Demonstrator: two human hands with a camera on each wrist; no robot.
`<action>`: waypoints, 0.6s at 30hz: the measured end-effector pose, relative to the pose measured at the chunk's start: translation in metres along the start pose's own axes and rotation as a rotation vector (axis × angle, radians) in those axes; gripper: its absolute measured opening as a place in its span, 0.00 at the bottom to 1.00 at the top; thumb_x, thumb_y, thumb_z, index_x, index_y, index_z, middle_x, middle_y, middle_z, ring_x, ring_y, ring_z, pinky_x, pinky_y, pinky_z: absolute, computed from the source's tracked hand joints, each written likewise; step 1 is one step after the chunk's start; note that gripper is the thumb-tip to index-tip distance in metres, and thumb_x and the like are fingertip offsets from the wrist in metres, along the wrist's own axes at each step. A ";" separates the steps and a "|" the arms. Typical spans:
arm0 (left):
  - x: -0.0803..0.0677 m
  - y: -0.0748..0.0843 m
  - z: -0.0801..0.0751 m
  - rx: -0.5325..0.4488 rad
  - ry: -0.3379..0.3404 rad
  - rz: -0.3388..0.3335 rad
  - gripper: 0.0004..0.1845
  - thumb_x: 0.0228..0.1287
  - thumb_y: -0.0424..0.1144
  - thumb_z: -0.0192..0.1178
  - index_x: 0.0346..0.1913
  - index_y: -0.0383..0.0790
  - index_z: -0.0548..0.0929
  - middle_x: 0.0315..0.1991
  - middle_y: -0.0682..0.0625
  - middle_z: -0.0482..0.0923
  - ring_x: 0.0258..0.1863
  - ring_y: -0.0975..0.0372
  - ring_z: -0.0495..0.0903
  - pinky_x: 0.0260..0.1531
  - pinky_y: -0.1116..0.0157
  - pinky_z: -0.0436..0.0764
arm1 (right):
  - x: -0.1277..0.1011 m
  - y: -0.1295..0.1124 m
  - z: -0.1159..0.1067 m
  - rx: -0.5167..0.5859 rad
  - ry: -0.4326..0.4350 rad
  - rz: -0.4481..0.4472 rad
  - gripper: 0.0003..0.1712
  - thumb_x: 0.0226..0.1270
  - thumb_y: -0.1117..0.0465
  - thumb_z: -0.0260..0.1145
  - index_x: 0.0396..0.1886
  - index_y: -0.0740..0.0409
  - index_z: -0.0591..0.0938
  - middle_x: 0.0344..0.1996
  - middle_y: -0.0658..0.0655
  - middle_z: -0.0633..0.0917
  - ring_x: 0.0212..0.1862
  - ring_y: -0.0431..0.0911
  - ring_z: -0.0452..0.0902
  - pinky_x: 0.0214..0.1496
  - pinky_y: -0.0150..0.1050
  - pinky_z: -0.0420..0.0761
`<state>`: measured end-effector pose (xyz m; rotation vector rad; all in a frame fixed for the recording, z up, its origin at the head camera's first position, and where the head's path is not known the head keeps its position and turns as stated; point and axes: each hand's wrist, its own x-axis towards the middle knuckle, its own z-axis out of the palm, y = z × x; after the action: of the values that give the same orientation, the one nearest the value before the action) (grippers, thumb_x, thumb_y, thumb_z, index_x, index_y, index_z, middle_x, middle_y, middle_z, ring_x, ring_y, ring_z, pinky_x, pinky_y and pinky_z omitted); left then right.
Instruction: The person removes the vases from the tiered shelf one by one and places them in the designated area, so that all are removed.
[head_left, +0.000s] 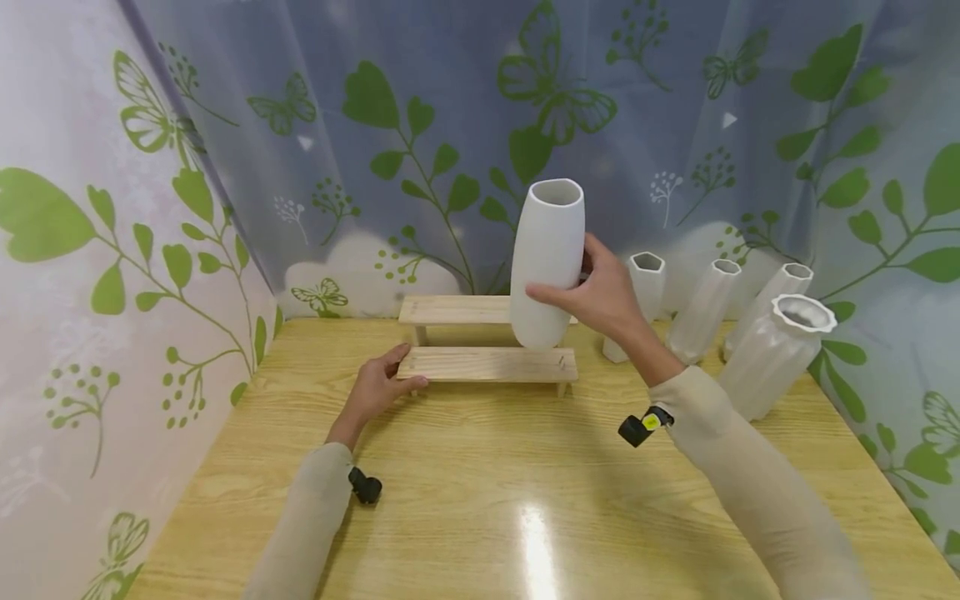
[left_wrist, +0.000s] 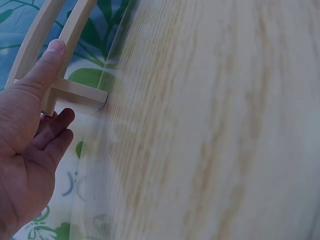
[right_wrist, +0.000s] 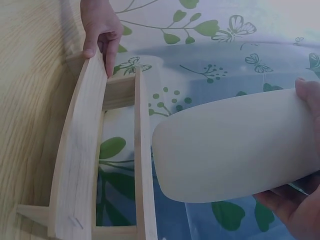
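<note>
A smooth white vase (head_left: 550, 258), its opening up, is in my right hand (head_left: 603, 287), with the thumb across its near side. It hangs over the two-step wooden stand (head_left: 480, 364), and in the right wrist view the vase's base (right_wrist: 172, 155) is apart from the upper step (right_wrist: 142, 165). My left hand (head_left: 377, 385) grips the left end of the lower step. In the left wrist view the thumb (left_wrist: 47, 67) lies along the step while the other fingers curl behind the end.
Right of the stand are several more white vases: a faceted one (head_left: 648, 287) partly behind my right hand, two slim ones including a ribbed one (head_left: 701, 312), and a wider one with a scalloped rim (head_left: 776, 358). A patterned curtain (head_left: 450, 108) backs the wooden table (head_left: 450, 500).
</note>
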<state>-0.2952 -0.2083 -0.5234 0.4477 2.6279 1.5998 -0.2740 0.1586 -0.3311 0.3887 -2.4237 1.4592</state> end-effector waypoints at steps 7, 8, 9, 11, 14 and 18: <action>-0.002 0.000 0.001 -0.016 -0.001 0.010 0.48 0.53 0.51 0.70 0.73 0.37 0.60 0.73 0.41 0.55 0.69 0.50 0.61 0.61 0.53 0.72 | -0.013 0.013 -0.013 -0.035 0.020 0.021 0.51 0.38 0.38 0.80 0.63 0.49 0.71 0.51 0.53 0.79 0.49 0.49 0.78 0.48 0.50 0.81; -0.002 0.001 0.001 -0.018 -0.002 0.008 0.48 0.53 0.51 0.70 0.73 0.37 0.60 0.73 0.41 0.55 0.69 0.50 0.61 0.60 0.53 0.72 | -0.015 0.015 -0.015 -0.037 0.026 0.025 0.50 0.38 0.39 0.80 0.62 0.49 0.71 0.51 0.53 0.79 0.49 0.49 0.78 0.48 0.50 0.81; -0.002 0.001 0.001 -0.019 -0.002 0.006 0.48 0.53 0.51 0.70 0.73 0.37 0.60 0.73 0.41 0.55 0.69 0.50 0.61 0.61 0.53 0.71 | -0.016 0.017 -0.017 -0.037 0.031 0.027 0.50 0.38 0.39 0.80 0.62 0.49 0.71 0.51 0.54 0.79 0.49 0.49 0.78 0.48 0.51 0.81; -0.001 0.000 0.001 -0.018 -0.001 0.002 0.48 0.53 0.52 0.70 0.73 0.37 0.60 0.73 0.41 0.55 0.69 0.50 0.61 0.61 0.54 0.71 | -0.019 0.021 -0.021 -0.031 0.039 0.031 0.50 0.38 0.40 0.81 0.63 0.49 0.71 0.51 0.54 0.79 0.49 0.49 0.78 0.48 0.51 0.81; -0.001 -0.001 0.001 -0.017 0.001 -0.001 0.48 0.52 0.53 0.71 0.73 0.38 0.60 0.73 0.42 0.55 0.69 0.50 0.61 0.60 0.54 0.72 | -0.023 0.025 -0.025 -0.024 0.044 0.045 0.49 0.39 0.42 0.81 0.63 0.49 0.71 0.52 0.54 0.79 0.50 0.50 0.78 0.48 0.52 0.81; 0.000 0.000 0.001 -0.018 0.001 -0.003 0.49 0.52 0.53 0.70 0.73 0.37 0.60 0.73 0.42 0.55 0.68 0.50 0.62 0.59 0.54 0.73 | -0.030 0.028 -0.030 -0.019 0.046 0.073 0.50 0.40 0.43 0.81 0.64 0.49 0.70 0.53 0.55 0.78 0.51 0.51 0.77 0.50 0.53 0.80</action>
<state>-0.2952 -0.2080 -0.5240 0.4422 2.6115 1.6224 -0.2535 0.2010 -0.3520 0.2622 -2.4369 1.4565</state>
